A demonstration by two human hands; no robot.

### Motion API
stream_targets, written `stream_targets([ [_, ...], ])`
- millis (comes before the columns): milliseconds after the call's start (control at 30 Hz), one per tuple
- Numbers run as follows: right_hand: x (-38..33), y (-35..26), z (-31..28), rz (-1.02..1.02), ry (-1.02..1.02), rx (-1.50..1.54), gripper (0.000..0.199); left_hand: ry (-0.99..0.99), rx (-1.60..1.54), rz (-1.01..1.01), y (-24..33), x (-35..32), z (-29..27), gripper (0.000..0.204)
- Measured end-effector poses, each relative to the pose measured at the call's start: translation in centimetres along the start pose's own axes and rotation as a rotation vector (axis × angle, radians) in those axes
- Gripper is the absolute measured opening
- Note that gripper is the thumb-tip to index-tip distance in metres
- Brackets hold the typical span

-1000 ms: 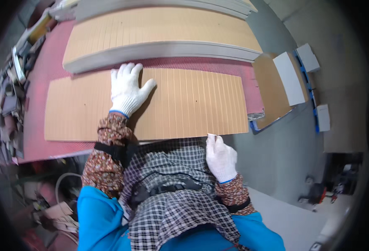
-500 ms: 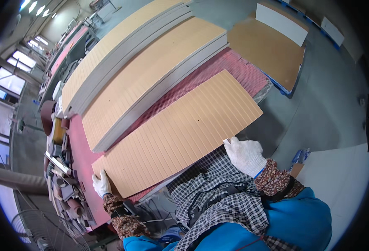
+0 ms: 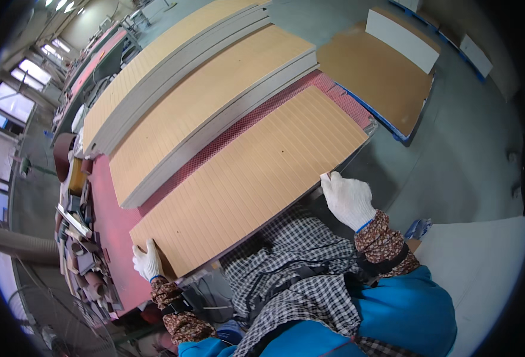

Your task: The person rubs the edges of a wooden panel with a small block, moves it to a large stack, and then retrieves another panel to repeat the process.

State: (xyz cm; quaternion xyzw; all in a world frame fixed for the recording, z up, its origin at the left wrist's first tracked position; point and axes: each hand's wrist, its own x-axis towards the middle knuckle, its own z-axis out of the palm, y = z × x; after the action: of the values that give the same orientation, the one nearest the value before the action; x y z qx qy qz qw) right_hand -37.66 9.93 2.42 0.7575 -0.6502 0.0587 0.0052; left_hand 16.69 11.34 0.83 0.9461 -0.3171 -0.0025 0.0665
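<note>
"What's moved at your end?"

"Since half a second ago, the right end of the grooved tan board [image 3: 256, 172] has shifted closer to the nearer stack [image 3: 215, 113], and the right hand [image 3: 349, 201] has gone up with it. I see the left hand [image 3: 148, 260] in much the same place."

"Take me from the biggest down."

"Biggest is the red-covered table [image 3: 111, 217]. It carries that nearer stack and, beyond it, a farther stack [image 3: 167, 59], both tan on top with pale grey sides. Off its right end I've got a brown sheet [image 3: 375, 77] on a blue pallet [image 3: 400, 138], with a white panel [image 3: 402, 41] along the far side."

"And the board?"

"On the table, between the nearer stack and the checked apron [image 3: 304, 291], a strip of red showing behind it. It slants up to the right in my view. Scraps and rolls [image 3: 90, 262] crowd the table's left side."

"How's the grip?"

"The left hand, white-gloved, is at the board's left end; I can't tell whether it clamps the edge or only rests there. The right, gloved too, is at the near long edge, thumb and fingers together on a small reddish-brown piece [image 3: 328, 175], too small for me to identify."
</note>
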Motion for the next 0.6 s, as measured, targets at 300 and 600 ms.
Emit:
stream_targets([
  [300, 0.9, 1.6, -0.3, 0.001, -0.065, 0.200, 0.026, 0.051, 0.008, 0.250, 6.7, -2.4, -1.1, 0.068],
  [600, 1.1, 0.4, -1.2, -0.072, -0.145, 0.109, 0.027, 0.101, -0.249, 0.669, 17.2, -5.3, 2.1, 0.051],
])
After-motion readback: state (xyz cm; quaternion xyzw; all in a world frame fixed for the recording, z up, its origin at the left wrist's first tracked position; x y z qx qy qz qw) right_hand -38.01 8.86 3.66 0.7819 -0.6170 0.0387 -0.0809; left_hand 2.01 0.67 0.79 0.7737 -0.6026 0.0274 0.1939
